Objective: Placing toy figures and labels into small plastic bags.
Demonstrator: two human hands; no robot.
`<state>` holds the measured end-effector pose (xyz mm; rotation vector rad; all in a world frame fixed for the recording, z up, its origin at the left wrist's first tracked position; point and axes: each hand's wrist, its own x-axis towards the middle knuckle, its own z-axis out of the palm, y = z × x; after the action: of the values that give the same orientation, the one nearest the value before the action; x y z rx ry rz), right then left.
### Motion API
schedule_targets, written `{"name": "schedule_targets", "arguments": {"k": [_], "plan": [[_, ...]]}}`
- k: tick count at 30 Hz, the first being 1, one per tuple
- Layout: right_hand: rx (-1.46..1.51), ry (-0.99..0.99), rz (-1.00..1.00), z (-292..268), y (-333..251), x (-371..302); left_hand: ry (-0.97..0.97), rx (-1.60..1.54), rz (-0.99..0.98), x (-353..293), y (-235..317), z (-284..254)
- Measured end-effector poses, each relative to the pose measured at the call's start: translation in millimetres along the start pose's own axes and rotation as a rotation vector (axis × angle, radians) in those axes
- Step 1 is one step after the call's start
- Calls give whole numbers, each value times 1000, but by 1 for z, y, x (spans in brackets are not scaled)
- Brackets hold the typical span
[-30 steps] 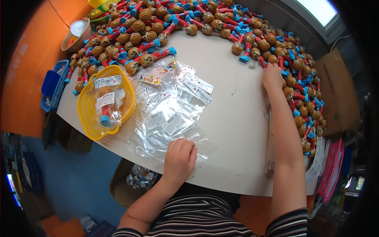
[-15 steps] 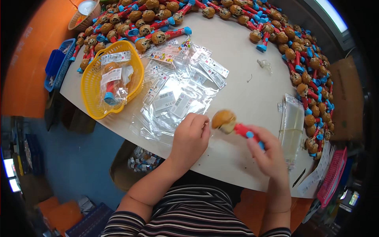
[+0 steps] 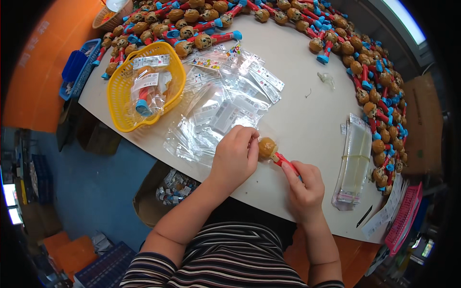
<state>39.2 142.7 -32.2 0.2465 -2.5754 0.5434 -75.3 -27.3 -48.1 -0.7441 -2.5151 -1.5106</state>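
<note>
My right hand [image 3: 306, 189] is wrapped round the red handle of a toy [image 3: 267, 148] with a round brown-haired doll's head. The toy tilts, its head pointing up and left toward my left hand [image 3: 235, 156]. My left hand's fingers are pinched together beside the head, at the edge of a clear plastic bag that is hard to make out. Left of that hand, flat clear bags with printed labels [image 3: 206, 113] lie in a loose heap. One bagged toy [image 3: 142, 103] rests inside a yellow plastic basket [image 3: 115, 96].
Many loose toys [image 3: 379, 103] line the table's far and right edges. A banded stack of clear bags [image 3: 354, 163] lies at the right, near a pink basket [image 3: 402, 221]. Below the table's edge stands a cardboard box [image 3: 146, 197] of packed pieces. A blue basket [image 3: 67, 89] is at the far left.
My right hand has moved left and brought the toy's head up against my left hand's fingers. My left hand stays pinched in nearly the same place. The whole view has shifted slightly.
</note>
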Motion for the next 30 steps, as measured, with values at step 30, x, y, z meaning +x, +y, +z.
{"name": "schedule_targets", "arguments": {"k": [30], "plan": [[696,34,797,12,-16,-5,-72,0,241,11,17,7]]}}
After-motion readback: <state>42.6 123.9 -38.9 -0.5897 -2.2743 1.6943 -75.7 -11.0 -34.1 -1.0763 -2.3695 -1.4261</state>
